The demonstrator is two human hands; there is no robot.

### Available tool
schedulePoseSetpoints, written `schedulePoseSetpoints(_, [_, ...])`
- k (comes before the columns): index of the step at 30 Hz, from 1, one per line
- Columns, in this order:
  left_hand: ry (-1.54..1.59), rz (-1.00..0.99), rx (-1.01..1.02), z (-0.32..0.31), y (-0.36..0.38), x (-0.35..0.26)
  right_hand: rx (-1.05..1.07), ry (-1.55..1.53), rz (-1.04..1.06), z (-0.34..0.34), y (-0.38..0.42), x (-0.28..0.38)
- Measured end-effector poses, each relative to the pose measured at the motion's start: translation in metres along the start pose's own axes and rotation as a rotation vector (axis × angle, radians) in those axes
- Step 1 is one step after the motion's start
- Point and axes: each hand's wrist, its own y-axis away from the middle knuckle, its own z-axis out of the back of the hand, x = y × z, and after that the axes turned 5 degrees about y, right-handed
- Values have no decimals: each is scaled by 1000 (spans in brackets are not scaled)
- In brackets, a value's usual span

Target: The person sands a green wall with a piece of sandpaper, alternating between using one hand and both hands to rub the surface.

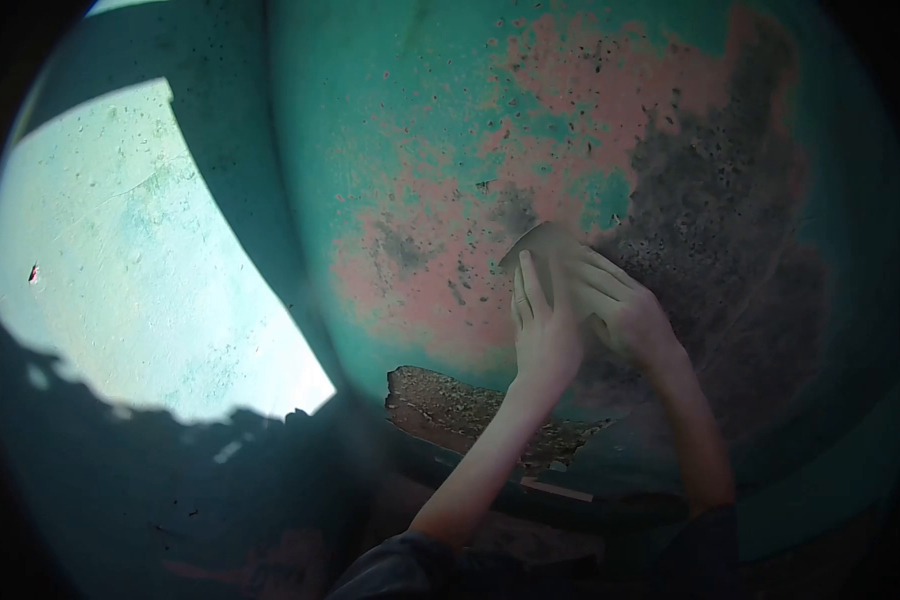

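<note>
A turquoise curved panel [310, 120] fills the head view, its paint worn through to pink and dark grey patches. Against its middle, a grey-brown sheet that looks like sandpaper [542, 243] is pressed flat, its upper edge curling a little off the surface. My left hand [548, 335] lies on the sheet with its fingers pointing up and held close together. From the right, my right hand [618, 305] presses on the same sheet, its fingers stretched toward the upper left. The palms and part of the sheet are hidden beneath the hands.
Below the hands, a ragged-edged rough brown patch [470, 410] breaks the panel's lower part. A pale strip [558, 489] lies beneath it. At left, bright sunlight falls on another turquoise surface [140, 250], beyond a dark vertical seam. The lower area is in deep shadow.
</note>
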Motion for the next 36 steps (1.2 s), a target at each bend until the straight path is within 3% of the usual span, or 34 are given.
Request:
schedulePoseSetpoints(4, [-36, -121, -39, 9, -32, 25, -134, -66, -126, 3, -3, 4])
schedulePoseSetpoints(6, [-7, -160, -84, 29, -61, 35, -385, -93, -166, 1, 0, -1])
schedulePoseSetpoints(7, [14, -190, -134, 35, -69, 35, -385, -81, -176, -1, -1, -3])
schedulePoseSetpoints(10, [-120, -193, -98, 29, -59, 31, -665, -3, -311, -15, -16, -8])
schedulePoseSetpoints(13, [-142, -186, -26, 2, -19, 39, -642, 248, -223, -31, -25, -15])
schedulePoseSetpoints(15, [-145, -182, 54, -9, -7, 47, -687, 230, -241, -42, -29, -13])
schedulePoseSetpoints(17, [-87, -227, 55, -13, -14, 55, -766, 237, -253, -49, -32, -16])
schedulePoseSetpoints(20, [-111, -295, -146, 34, -95, 55, -815, 221, -304, -56, -33, -21])
schedulePoseSetpoints(22, [-120, -328, -131, 54, -110, 48, -838, 244, -282, -55, -36, -24])
schedulePoseSetpoints(25, [-88, -376, -96, 34, -75, 64, -847, 259, -301, -58, -37, -19])
schedulePoseSetpoints(27, [-132, -299, 196, 26, -33, 67, -836, 234, -312, -57, -38, -17])
schedulePoseSetpoints(33, [-111, -432, -57, 67, -120, 39, -873, 222, -310, -61, -40, -18])
schedulePoseSetpoints(36, [-128, -440, -17, 37, -82, 66, -842, 194, -349, -59, -38, -14])
